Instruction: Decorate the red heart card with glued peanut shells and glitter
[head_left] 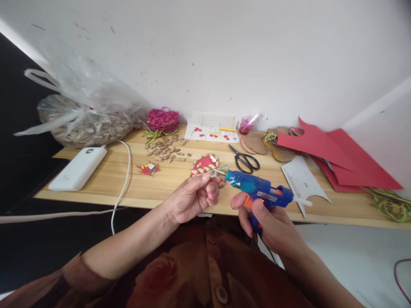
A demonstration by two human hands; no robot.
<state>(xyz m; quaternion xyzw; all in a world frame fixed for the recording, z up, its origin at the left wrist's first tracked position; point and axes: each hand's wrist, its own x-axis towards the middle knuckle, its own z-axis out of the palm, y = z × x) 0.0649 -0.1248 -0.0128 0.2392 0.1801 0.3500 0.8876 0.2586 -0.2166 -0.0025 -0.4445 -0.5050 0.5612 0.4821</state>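
Note:
My right hand (272, 222) is wrapped around a blue hot glue gun (253, 186), fingers at its orange trigger. A white glue stick (302, 201) pokes out of the gun's rear, and its nozzle points left. My left hand (194, 194) is closed in a pinch right by the nozzle tip; what sits between thumb and finger is too small to make out. Behind the fingertips lies a red round piece (203, 163) edged with peanuts, partly hidden by the hand. Loose peanuts (163, 148) are scattered further back to the left.
A plastic bag of peanuts (93, 124), a white power bank (78, 169) and its cable occupy the left. Black scissors (245, 162) lie behind the gun. Red paper (340, 158), cardboard discs (257, 143) and a cup of pink paint (245, 125) are rightward.

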